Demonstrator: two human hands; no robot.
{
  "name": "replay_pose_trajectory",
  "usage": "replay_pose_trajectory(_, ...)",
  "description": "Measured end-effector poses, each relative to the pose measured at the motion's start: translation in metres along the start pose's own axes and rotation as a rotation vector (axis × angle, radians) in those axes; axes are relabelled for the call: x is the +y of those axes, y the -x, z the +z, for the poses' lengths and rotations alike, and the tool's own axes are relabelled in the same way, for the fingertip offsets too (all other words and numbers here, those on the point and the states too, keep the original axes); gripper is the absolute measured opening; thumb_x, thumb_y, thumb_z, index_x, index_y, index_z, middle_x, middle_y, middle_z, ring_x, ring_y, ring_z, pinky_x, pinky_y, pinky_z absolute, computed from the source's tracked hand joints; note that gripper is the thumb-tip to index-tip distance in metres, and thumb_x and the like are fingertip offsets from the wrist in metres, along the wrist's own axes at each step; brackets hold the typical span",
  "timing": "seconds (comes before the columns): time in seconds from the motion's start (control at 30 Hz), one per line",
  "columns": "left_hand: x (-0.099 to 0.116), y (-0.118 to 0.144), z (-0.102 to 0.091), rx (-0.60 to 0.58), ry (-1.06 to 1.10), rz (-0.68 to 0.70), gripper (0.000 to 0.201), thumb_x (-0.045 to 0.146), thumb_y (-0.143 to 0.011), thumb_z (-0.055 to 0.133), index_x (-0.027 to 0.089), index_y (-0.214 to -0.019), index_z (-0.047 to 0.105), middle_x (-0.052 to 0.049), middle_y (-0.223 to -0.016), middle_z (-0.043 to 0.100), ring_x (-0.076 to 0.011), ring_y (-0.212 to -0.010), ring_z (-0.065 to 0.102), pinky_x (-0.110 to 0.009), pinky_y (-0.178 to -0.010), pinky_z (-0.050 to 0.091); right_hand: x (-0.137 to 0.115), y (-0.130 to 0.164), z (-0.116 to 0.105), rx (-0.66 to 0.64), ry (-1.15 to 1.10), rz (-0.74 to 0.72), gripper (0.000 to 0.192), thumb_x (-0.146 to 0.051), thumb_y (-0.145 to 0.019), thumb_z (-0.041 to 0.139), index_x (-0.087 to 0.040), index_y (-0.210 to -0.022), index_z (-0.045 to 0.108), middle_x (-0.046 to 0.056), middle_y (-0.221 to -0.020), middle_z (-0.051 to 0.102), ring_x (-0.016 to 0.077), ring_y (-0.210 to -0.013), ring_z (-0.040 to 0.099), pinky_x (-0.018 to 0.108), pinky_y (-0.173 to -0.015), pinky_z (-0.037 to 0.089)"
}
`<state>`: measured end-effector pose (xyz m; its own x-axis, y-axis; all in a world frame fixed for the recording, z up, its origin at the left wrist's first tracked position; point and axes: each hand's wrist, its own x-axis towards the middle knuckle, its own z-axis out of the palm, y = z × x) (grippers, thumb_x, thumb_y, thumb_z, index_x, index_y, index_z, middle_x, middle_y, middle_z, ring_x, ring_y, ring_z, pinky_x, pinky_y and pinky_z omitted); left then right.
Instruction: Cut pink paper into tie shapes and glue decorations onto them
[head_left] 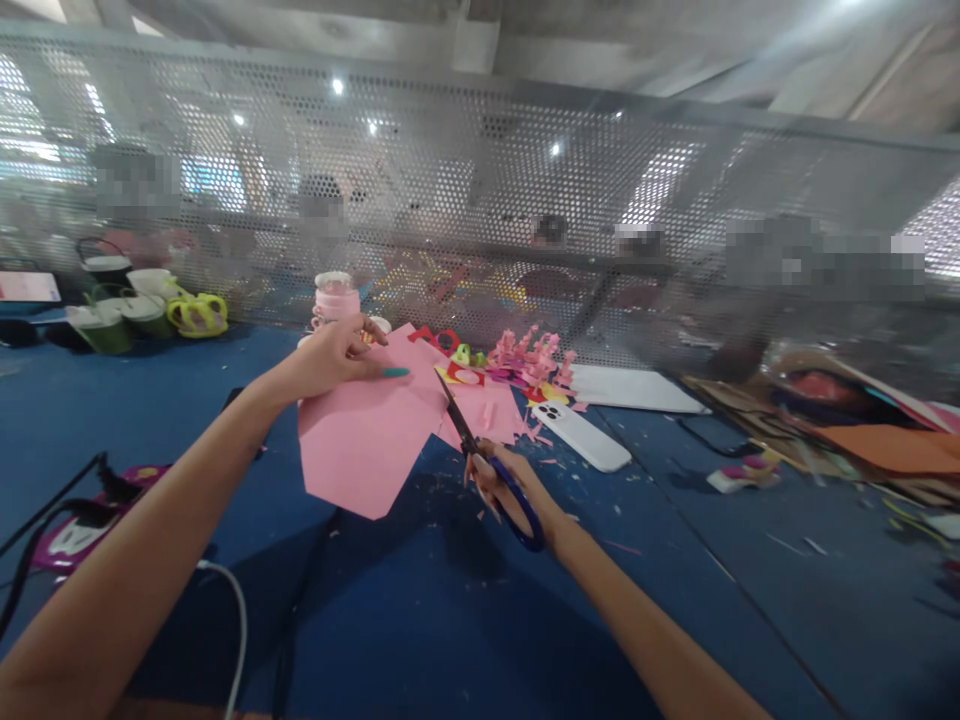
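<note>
My left hand (341, 355) pinches a large pink paper sheet (375, 440) near its upper part, holding it above the blue table. A small teal piece (396, 372) shows at the thumb tip; I cannot tell what it is. In my right hand (510, 480) are scissors (517, 505) with dark blue handles, the blades pointing up and away beside the sheet's right edge. Beyond the blades lie another pink paper piece (487, 412), red paper cut-outs (435, 340) and a cluster of pink paper cuttings (532, 358).
A white phone (585, 435) lies right of the scissors, before a white flat object (637, 388). A pink-and-clear bottle (336, 297) stands behind the sheet. Cardboard and orange paper (892, 447) pile at right. A purple power strip (67, 535) and cables lie left; a perforated metal screen (465, 170) stands behind.
</note>
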<state>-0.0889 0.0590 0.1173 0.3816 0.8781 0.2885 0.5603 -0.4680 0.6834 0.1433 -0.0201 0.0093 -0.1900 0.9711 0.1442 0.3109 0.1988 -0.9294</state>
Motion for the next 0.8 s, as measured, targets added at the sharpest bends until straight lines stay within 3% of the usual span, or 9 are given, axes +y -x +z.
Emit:
replay_pose_trajectory(0.4, 0.0000, 0.0003, 0.0008, -0.001, -0.051, 0.080, 0.035, 0.034, -0.062, 0.067, 0.017, -0.085, 0.048, 0.006, -0.048, 0.047, -0.0077, -0.045, 0.043, -0.019, -0.043, 0.024, -0.0022, -0.0046, 0.0067, 0.096, -0.099, 0.279, 0.032, -0.047, -0.055, 0.058, -0.020, -0.064, 0.045, -0.009, -0.044, 0.039, 0.0043, -0.031, 0.033, 0.016, -0.027, 0.028)
replay_pose_trajectory(0.6, 0.0009, -0.0003, 0.0017, -0.034, -0.031, 0.049, 0.033, 0.030, -0.063, 0.065, 0.016, -0.086, 0.047, 0.004, -0.052, 0.054, -0.0080, -0.046, 0.044, -0.019, -0.043, 0.027, -0.0098, 0.0029, 0.0058, 0.043, -0.076, 0.116, 0.035, -0.054, -0.064, 0.052, -0.020, -0.065, 0.045, -0.007, -0.045, 0.041, 0.0047, -0.033, 0.034, 0.017, -0.030, 0.033)
replay_pose_trajectory(0.8, 0.0069, 0.0027, 0.0065, -0.061, 0.011, 0.066, 0.037, 0.034, -0.060, 0.067, 0.017, -0.086, 0.047, 0.006, -0.050, 0.050, -0.0079, -0.046, 0.044, -0.018, -0.044, 0.026, -0.0099, 0.0046, 0.0037, 0.033, -0.052, 0.083, 0.039, -0.060, -0.068, 0.046, -0.021, -0.067, 0.045, -0.007, -0.045, 0.039, 0.0059, -0.033, 0.034, 0.018, -0.030, 0.034)
